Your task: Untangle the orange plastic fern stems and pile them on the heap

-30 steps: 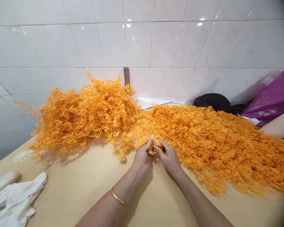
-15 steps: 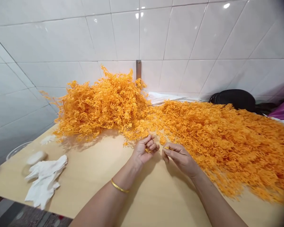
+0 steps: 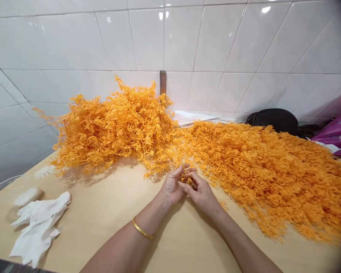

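At the back right of the bench (image 3: 102, 220) I can see a rounded black case (image 3: 274, 119), its contents hidden, and beyond it, at the edge of view, a purple bag (image 3: 337, 132) with pale markings; I can't tell what is in that either. At the far left a clear curved rim (image 3: 4, 184) shows past the bench's edge, too little of it to say what it belongs to.

The orange sprig (image 3: 189, 181) is between the person's two hands, just above the bench: thin, curling, looped strands, darker where the fingers shade it. The left hand (image 3: 173, 185) is partly curled, thumb and forefinger together on a strand. The right hand (image 3: 200, 191) meets it, thumb and fingers closed in on the looped part.

Behind them, a tall, frizzy orange heap (image 3: 122, 129) stands to the left, and a lower, wider orange spread (image 3: 267, 170) fills the right side, the two touching in the middle. A crumpled white cloth (image 3: 39, 223) lies near the left edge, a smooth, rounded white object (image 3: 28, 196) just beside it.
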### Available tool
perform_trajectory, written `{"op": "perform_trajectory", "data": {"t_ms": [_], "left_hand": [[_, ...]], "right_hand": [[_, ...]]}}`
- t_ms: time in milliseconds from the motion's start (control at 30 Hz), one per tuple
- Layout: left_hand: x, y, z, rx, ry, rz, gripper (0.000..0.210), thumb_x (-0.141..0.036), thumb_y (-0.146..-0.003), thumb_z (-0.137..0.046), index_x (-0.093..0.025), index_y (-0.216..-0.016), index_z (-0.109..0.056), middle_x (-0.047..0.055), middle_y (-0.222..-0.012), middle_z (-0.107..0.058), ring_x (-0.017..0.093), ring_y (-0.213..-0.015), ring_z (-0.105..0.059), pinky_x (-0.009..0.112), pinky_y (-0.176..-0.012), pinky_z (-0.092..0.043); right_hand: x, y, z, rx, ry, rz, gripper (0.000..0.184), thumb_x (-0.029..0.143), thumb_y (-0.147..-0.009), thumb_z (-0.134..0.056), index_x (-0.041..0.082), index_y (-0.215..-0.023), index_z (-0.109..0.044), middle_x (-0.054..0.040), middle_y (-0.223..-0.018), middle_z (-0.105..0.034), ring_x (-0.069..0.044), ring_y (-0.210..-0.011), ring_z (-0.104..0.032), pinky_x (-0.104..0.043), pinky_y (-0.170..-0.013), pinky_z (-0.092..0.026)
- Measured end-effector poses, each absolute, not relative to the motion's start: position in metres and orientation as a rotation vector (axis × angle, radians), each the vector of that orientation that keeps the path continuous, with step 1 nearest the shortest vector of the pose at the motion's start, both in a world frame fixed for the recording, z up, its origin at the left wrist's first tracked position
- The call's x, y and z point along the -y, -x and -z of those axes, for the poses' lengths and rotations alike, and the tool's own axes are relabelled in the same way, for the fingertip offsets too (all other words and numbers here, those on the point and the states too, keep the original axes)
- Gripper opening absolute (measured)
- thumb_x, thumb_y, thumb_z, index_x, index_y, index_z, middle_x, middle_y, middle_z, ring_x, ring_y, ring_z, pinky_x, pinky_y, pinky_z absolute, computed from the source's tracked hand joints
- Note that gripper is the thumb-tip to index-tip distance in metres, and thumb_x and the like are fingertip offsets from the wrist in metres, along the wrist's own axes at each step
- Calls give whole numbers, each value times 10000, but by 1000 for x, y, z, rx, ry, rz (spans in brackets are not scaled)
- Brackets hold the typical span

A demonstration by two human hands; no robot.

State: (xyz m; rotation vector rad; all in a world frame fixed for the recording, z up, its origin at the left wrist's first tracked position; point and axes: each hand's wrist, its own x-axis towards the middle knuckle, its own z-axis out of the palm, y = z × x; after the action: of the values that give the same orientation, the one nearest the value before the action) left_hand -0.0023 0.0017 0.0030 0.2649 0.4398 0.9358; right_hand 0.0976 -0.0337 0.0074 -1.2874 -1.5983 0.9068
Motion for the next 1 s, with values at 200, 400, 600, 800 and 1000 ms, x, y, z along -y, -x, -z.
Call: {"op": "perform_trajectory", "data": {"t_ms": [200, 400, 600, 800, 1000], "left_hand": [[0, 5, -3, -383, -262, -913, 237, -241, -688, -519, -124, -892, -547, 83, -832, -607, 153, -712, -557, 287, -700, -413], [-8, 15, -1, -389, -225, -1014, 41, -129, -722, -485, -119, -734, -522, 56, -712, -597, 156, -771, -569, 261, -689, -418], [-9, 11, 1, -439, -247, -982, 239, -237, -812, -410, -135, -598, -446, -74, -326, -246, 54, -319, -293, 164, -383, -265], [-12, 14, 0, -397, -268, -997, 232, -231, -799, -430, -131, -589, -441, -103, -348, -162, 25, -306, -154, 165, -426, -289], [-1, 8, -4, -404, -381, -949, 194, -124, -648, -482, -109, -834, -536, -11, -532, -428, 92, -515, -434, 252, -616, -387]], "right_hand": [[30, -96, -2, 1653, 1365, -732, 120, 281, -759, -437, 188, -688, -462, 8, -647, -503, -116, -588, -440, -233, -531, -312], [27, -109, 0, 1545, 1262, -1072, 210, 329, -800, -396, 196, -640, -373, 61, -511, -307, -76, -456, -285, -213, -441, -230], [35, -119, -25, 1918, 1048, -1208, 171, 246, -781, -439, 170, -628, -449, 39, -584, -346, -78, -546, -305, -219, -509, -243], [46, -137, -40, 1818, 882, -1547, 235, 367, -773, -449, 175, -638, -468, 56, -499, -295, -62, -428, -241, -213, -419, -198], [25, -156, -29, 1432, 1591, -236, 231, 321, -763, -424, 178, -900, -544, -44, -722, -475, -163, -638, -446, -283, -557, -347]]}}
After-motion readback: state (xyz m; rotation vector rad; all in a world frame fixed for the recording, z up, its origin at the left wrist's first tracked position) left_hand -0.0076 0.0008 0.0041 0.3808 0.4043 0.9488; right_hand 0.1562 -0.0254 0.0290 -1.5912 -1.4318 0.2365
